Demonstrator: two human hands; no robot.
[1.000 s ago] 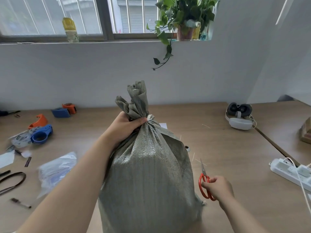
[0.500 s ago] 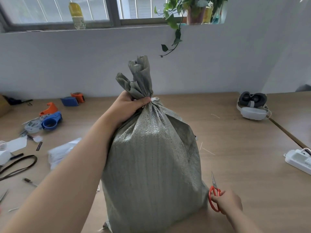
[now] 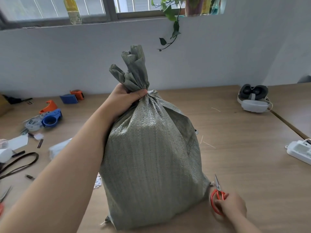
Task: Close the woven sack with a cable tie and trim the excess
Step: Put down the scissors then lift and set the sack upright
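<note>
The right hand [image 3: 231, 206] has lowered the scissors [image 3: 218, 195] beside the sack [image 3: 151, 157], seemingly onto the table [image 3: 244, 148].

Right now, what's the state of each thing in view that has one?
woven sack, upright on the table, neck gathered shut.
cable tie, cinched round the neck; no long tail showing.
scissors, blades closed, tips pointing away, low by the sack's base.
left hand, grip round the sack neck.
right hand, grip on the scissors handles.
</note>
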